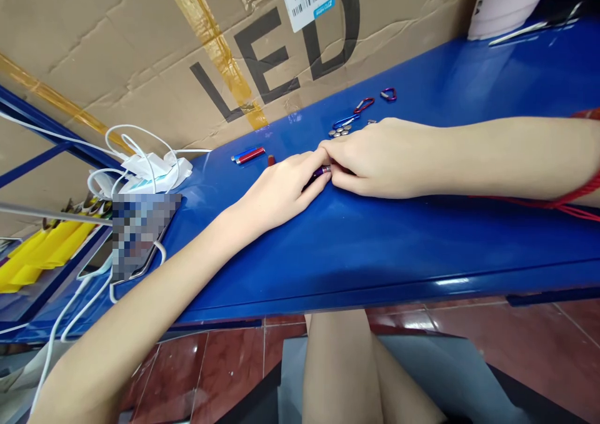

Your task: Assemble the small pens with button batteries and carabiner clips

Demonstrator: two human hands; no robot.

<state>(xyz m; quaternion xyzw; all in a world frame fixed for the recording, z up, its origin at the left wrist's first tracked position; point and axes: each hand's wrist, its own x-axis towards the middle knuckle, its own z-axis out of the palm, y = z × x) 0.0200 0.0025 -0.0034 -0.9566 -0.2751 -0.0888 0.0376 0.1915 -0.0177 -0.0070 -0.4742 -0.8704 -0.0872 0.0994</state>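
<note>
My left hand (pixel 281 189) and my right hand (pixel 375 158) meet on the blue metal shelf (pixel 375 249). Together their fingers pinch a small purple tube with a silver end (pixel 322 172), mostly hidden under them. Just beyond my right hand lie several small silver button cells (pixel 338 132). A blue carabiner clip (pixel 345 122), a red one (pixel 364 104) and a purple one (pixel 389 94) lie further back. Left of my left hand rest a blue and a red tube (pixel 248 155) and a small dark red piece (pixel 270 159).
A large cardboard box marked LED (pixel 140 42) stands behind the shelf. White chargers and cables (pixel 145 171) and a phone (pixel 140 236) lie at the left end. Yellow parts (pixel 42 249) sit lower left. A pale pink container (pixel 506 2) stands at the top right.
</note>
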